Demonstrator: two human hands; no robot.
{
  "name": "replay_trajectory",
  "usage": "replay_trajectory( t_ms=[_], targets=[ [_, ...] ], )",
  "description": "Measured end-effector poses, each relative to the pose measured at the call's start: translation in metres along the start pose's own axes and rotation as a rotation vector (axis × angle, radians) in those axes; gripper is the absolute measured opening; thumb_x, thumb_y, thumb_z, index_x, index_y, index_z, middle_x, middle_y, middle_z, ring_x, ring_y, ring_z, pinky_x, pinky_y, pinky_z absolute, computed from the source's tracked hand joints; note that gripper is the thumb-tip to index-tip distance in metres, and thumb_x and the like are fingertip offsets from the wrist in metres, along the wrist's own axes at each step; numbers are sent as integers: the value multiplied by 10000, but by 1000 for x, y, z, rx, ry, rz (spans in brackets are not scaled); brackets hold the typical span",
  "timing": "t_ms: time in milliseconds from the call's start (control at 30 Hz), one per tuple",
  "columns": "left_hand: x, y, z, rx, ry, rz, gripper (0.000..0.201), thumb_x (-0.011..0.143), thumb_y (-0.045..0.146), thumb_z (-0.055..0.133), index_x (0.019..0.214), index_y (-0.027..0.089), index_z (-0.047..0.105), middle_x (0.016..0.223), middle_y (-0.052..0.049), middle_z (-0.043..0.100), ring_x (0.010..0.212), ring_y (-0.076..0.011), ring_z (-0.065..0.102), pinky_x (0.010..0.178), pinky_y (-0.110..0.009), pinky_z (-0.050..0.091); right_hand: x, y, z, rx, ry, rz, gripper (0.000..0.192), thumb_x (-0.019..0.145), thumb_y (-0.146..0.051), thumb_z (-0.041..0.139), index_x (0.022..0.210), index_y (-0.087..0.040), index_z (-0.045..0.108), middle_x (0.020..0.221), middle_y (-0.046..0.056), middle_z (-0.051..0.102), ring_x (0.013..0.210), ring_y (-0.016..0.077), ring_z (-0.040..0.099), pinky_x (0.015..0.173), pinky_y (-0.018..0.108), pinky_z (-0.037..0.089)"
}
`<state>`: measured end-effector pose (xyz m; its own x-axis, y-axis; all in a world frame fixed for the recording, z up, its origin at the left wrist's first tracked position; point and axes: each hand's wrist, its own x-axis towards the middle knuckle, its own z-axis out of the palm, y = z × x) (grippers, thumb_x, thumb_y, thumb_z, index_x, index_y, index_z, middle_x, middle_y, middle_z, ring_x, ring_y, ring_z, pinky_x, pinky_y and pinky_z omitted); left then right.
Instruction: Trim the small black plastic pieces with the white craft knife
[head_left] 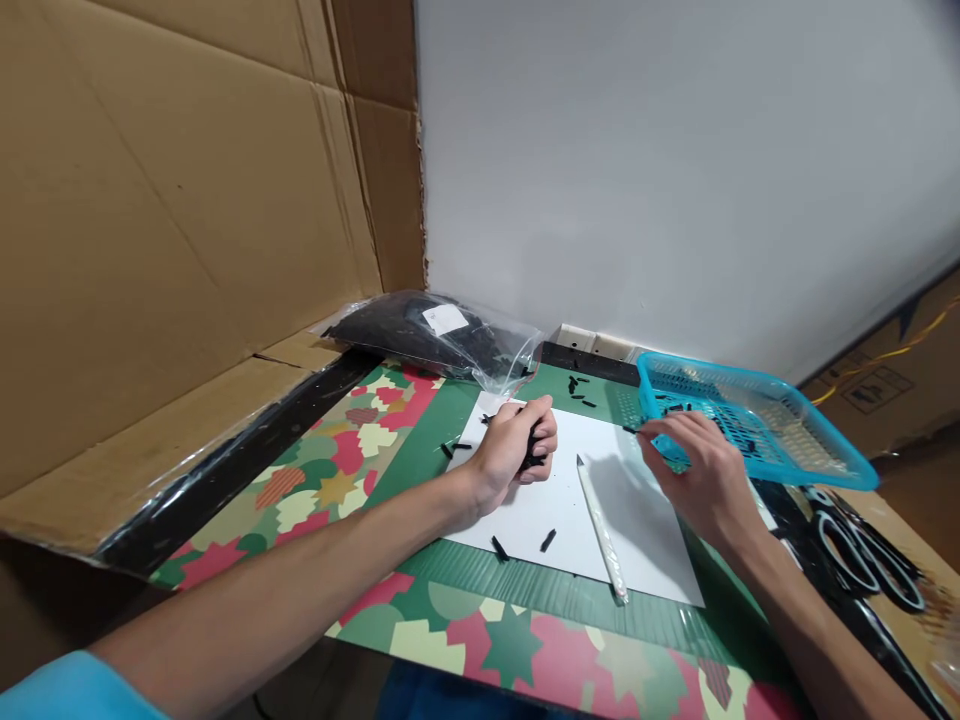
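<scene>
My left hand (517, 450) is curled around several small black strips (534, 450), above a white sheet of paper (559, 500). Between the thumb and fingertips of my right hand (697, 465) is one small black strip (631, 429), held near the front left corner of a blue plastic basket (810, 470). More of these black strips lie in the basket. Two loose strips (500, 548) rest near the paper's front edge, and others lie to its left and behind it. A white pen-like tool (602, 530) with a dark tip lies on the paper between my hands.
A clear plastic bag (442, 335) full of black material lies at the back left. Scissors (862, 555) sit at the right edge. Cardboard (187, 180) walls the left side, and a white wall (675, 180) stands behind. Power sockets (592, 343) are at the back.
</scene>
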<state>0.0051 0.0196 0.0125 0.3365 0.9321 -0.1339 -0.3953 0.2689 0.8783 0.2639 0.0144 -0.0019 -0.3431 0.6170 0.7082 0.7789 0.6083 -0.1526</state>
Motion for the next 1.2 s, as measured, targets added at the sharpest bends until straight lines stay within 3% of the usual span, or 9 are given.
replay_trajectory(
  t_ms=[233, 267, 367, 467, 567, 733, 1000, 1100, 1200],
  targets=[
    [-5, -5, 7, 10, -33, -1, 507, 916, 491, 663, 583, 223, 390, 514, 82, 327, 387, -47, 227, 356, -176, 165, -4, -34, 25, 323, -209, 81, 147, 999, -165, 576, 928, -219, 693, 889, 87, 760, 870, 273, 685, 822, 397, 520],
    [-10, -8, 11, 37, -81, -18, 528, 900, 513, 699, 570, 218, 410, 503, 81, 324, 400, -48, 233, 373, -180, 173, -4, -39, 30, 356, -212, 97, 147, 984, -145, 563, 933, -216, 682, 892, 81, 758, 850, 258, 691, 794, 374, 527],
    [-26, -19, 24, 320, -416, -35, 633, 965, 611, 644, 537, 215, 400, 480, 62, 330, 416, -65, 276, 415, -218, 229, -1, -53, 39, 476, -264, 93, 111, 909, -179, 663, 1014, -213, 677, 932, 44, 767, 815, 214, 721, 725, 303, 553],
    [-35, -25, 27, 460, -593, 9, 684, 1016, 655, 557, 522, 209, 399, 473, 41, 364, 433, -75, 311, 442, -241, 252, 1, -59, 40, 638, -224, 128, 67, 966, -217, 663, 1029, -213, 684, 950, 35, 769, 827, 193, 727, 750, 283, 557],
    [-33, -25, 22, 416, -563, -14, 685, 993, 676, 590, 532, 217, 374, 482, 61, 332, 429, -64, 271, 431, -239, 238, 1, -53, 34, 555, -168, 111, 72, 1015, -179, 599, 1005, -202, 667, 926, 44, 751, 818, 180, 707, 760, 275, 537],
    [-23, -15, 13, 321, -379, -47, 671, 938, 696, 667, 560, 214, 391, 506, 88, 282, 427, -47, 230, 423, -227, 169, 3, -30, 4, 212, -402, -101, 152, 976, -108, 566, 883, -198, 645, 736, 30, 677, 675, 189, 628, 649, 291, 429],
    [-12, -2, 10, 208, -290, 25, 649, 889, 664, 738, 546, 202, 438, 503, 77, 308, 440, -46, 229, 405, -201, 170, -14, 10, -70, -235, -759, 195, 196, 982, -168, 628, 797, -226, 654, 602, -17, 618, 485, 152, 506, 507, 298, 253],
    [-9, -4, 11, 232, -252, 76, 665, 886, 683, 744, 550, 198, 437, 520, 81, 308, 451, -42, 229, 408, -190, 180, -15, 2, -71, -226, -736, 183, 155, 1026, -196, 611, 929, -219, 728, 684, 17, 691, 543, 183, 586, 528, 311, 302],
    [-7, -6, 11, 264, -188, 144, 672, 882, 704, 742, 555, 182, 474, 540, 71, 351, 446, -37, 264, 408, -185, 188, -4, -30, -56, 76, -747, 69, 154, 1074, -211, 599, 1069, -222, 752, 979, 55, 774, 742, 187, 688, 646, 305, 444]
  ],
)
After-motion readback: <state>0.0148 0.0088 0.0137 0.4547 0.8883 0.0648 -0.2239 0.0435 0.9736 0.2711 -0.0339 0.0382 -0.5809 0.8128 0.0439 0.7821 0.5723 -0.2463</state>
